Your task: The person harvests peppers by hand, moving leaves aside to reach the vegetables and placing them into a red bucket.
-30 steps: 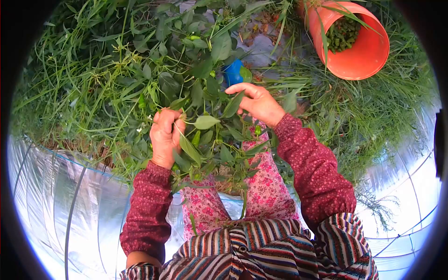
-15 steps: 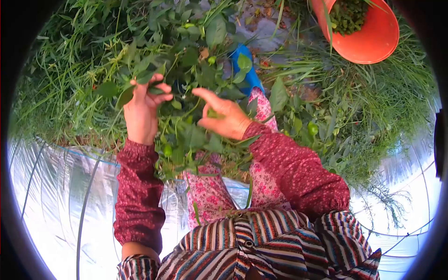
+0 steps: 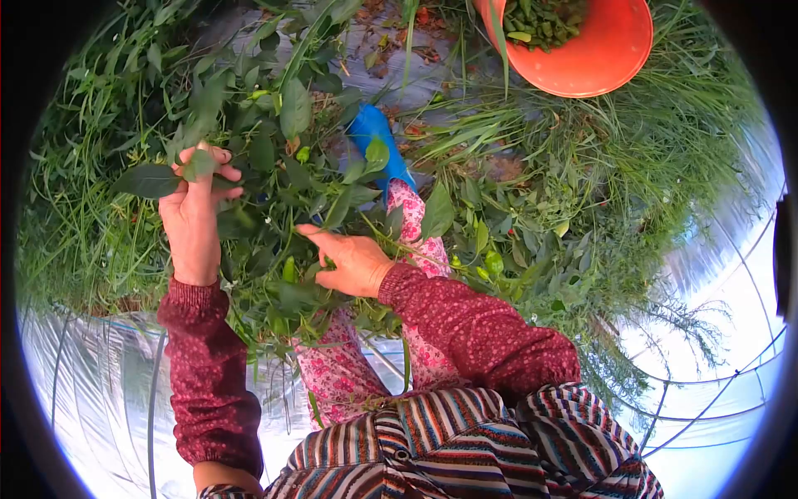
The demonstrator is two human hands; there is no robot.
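My left hand (image 3: 195, 218) is raised among the pepper plants (image 3: 262, 154), its fingers curled around a leafy stem with a broad leaf (image 3: 148, 180) sticking out to the left. Leaves hide part of the fingertips. My right hand (image 3: 356, 264) is lower and to the right, in the foliage. Its index finger points left, and a bit of a green pepper (image 3: 330, 264) shows between thumb and palm. Another green pepper (image 3: 288, 269) hangs just left of this hand, and a small one (image 3: 302, 155) hangs above it.
An orange-red bucket (image 3: 582, 79) holding many green peppers (image 3: 540, 25) stands at the upper right. My blue boot (image 3: 374, 141) is planted between plants on grey ground sheeting (image 3: 399, 71). Tall grass (image 3: 690, 125) grows at the right; clear plastic film (image 3: 108, 374) lies behind me.
The view has shifted, so hands, plants and boot appear farther left and lower, and the bucket farther left. Both hands stay in the foliage, the right one slightly turned.
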